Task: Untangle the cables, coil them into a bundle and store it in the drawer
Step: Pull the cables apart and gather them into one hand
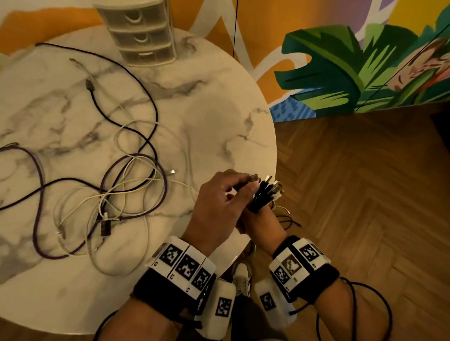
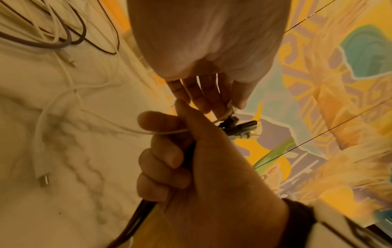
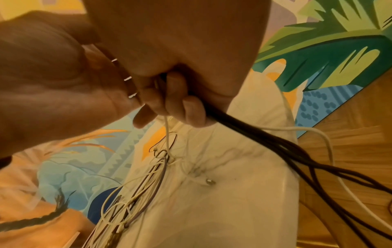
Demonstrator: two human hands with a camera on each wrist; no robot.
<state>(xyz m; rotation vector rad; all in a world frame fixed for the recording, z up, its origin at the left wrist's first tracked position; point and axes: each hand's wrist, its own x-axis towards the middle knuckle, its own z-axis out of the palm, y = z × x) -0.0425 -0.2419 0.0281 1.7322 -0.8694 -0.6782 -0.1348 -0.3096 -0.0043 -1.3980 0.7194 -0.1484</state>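
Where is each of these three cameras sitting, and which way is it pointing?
Head: worn on the head, looking down at the marble table, loose cables, both hands and wristbands.
Left wrist: looks along the left hand at the right hand.
Right wrist: looks along the right hand's fingers gripping dark cables.
All share the plug bunch.

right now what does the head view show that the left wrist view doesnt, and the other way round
Only the head view shows the drawer unit at the table's far edge, the purple cable and both wristbands. Only the left wrist view shows the right hand's fingers curled round the dark cables from the palm side. Both show the left hand pinching at the plug ends and loose white cables on the table.
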